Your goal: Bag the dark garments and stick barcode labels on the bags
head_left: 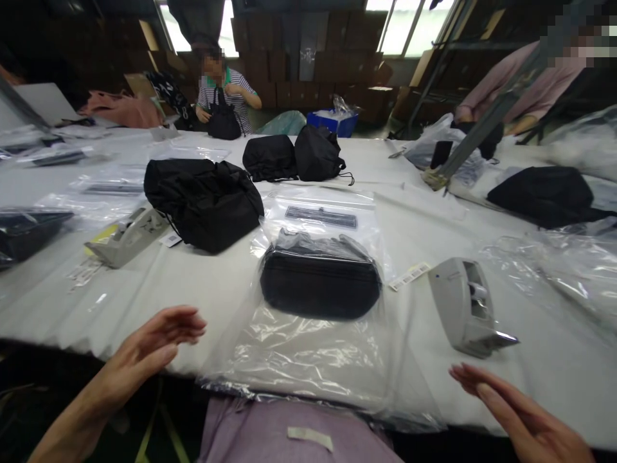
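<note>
In front of my body lies a clear plastic bag (299, 360) with a black pouch-like bag (321, 283) inside its upper part. My left hand (159, 341) hovers to the left of the plastic, apart from it, fingers loosely stretched and nothing held. To the right, my right hand (506, 402) is also empty, with its fingers extended, just below a grey tape dispenser (465, 308). Under the far end of the bagged pouch lies another clear bag with a printed black text box (322, 217). A strip of white labels (409, 276) sits beside the dispenser.
A second dispenser (128, 238) stands at left beside a black drawstring bag (202, 199). More black bags (315, 153) lie farther back. Across the white table (193, 283), one person (224, 96) handles a black bag; another (515, 83) stands behind a slanted metal post (501, 112).
</note>
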`<state>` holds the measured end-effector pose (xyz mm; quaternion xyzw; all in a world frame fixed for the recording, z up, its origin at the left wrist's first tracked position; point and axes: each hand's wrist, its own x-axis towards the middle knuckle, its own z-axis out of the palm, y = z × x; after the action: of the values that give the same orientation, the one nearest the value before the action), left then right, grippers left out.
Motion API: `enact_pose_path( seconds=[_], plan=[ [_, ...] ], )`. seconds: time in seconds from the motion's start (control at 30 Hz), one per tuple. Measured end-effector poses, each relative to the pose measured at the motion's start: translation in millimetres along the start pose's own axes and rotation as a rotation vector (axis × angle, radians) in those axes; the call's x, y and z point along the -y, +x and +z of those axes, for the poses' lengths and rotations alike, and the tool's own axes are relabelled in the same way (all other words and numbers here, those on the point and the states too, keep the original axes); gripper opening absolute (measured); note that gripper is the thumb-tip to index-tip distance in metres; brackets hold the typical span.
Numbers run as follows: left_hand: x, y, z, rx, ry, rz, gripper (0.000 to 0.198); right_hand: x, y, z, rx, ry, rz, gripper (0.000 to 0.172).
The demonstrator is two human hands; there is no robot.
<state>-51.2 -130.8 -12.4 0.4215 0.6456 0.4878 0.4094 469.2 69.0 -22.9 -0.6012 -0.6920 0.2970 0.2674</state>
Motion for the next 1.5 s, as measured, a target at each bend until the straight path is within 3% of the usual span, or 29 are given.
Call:
enact_pose_path(
  seconds=[0.1,0.17,0.27,0.37,0.47,0.6,0.73,0.8,0.87,1.0,1.1,1.17,1.23,1.3,1.37,1.5],
  plan=[
    [-67,62,48.4,0.523,0.138,0.207,0.046,82,38,14,0.294,0.043,-0.332,0.036],
    [-87,102,89.0,0.706,0.371,0.356,0.044,121,59,42,0.484,0.059,-0.521,0.035],
    [-77,141,130.4,0.883,0.618,0.542,0.054,136,82,92,0.64,0.082,-0.71,0.034],
    [-43,154,139.0,1.002,0.783,0.616,0.064,112,94,128,0.731,0.044,-0.812,0.032],
    [-8,152,128.7,1.009,0.872,0.674,0.06,82,96,141,0.81,-0.005,-0.859,0.032],
    [37,148,104.5,1.049,0.85,0.756,0.058,50,96,140,0.893,-0.123,-0.943,0.038],
    [79,144,74.9,1.062,0.76,0.783,0.058,11,102,141,0.877,-0.2,-1.08,0.048],
    [87,141,64.2,1.024,0.706,0.752,0.059,-4,104,143,0.845,-0.169,-1.134,0.049],
    [81,139,60.7,0.983,0.641,0.645,0.058,-9,105,143,0.845,-0.152,-1.115,0.049],
    [41,145,79.5,0.896,0.515,0.387,0.04,10,102,133,0.911,-0.169,-0.876,0.049],
    [19,154,109.8,0.841,0.481,0.463,0.039,32,93,119,0.935,-0.197,-0.751,0.075],
    [20,158,130.3,0.853,0.529,0.548,0.044,39,82,112,0.975,-0.259,-0.767,0.096],
    [33,159,146.9,0.908,0.627,0.624,0.05,37,72,110,1.001,-0.357,-0.81,0.104],
    [50,156,157.8,0.962,0.726,0.683,0.055,27,64,111,0.965,-0.46,-0.833,0.096],
    [63,154,163.0,0.983,0.783,0.709,0.056,15,61,115,0.872,-0.532,-0.853,0.076],
    [57,152,161.8,1.033,0.776,0.644,0.059,12,58,118,0.684,-0.568,-0.943,0.041]
  ],
)
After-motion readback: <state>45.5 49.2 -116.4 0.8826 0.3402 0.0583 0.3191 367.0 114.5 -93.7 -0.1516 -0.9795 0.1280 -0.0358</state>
